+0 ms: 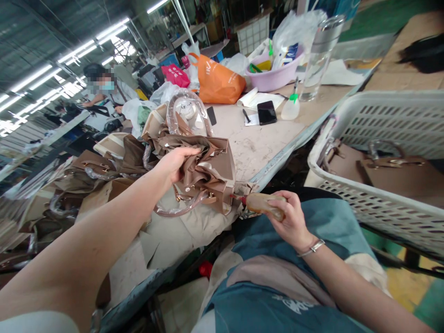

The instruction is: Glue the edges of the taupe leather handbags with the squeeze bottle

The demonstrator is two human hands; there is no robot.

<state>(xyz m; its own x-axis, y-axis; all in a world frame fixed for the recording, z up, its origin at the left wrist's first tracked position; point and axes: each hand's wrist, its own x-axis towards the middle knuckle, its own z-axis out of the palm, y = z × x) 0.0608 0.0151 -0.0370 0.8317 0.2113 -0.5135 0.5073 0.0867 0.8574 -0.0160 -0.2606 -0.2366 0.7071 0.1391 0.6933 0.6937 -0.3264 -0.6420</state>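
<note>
A brown handbag [222, 159] lies on its side at the table's near edge, its lining bunched at the opening and its handles wrapped in clear plastic. My left hand [178, 162] grips the bunched lining, fingers partly hidden in the folds. In my right hand [289, 215] is a yellowish squeeze bottle [260, 203], held tilted with its red nozzle pointing left at the bag's lower corner. Whether the tip touches the bag is too small to tell.
More brown bags [93, 166] are piled at the left. A white basket [381, 185] with bags stands at the right. Farther back are an orange bag [218, 81], a purple basin [265, 81], a phone [267, 113], a clear bottle [321, 58] and a masked person [111, 88].
</note>
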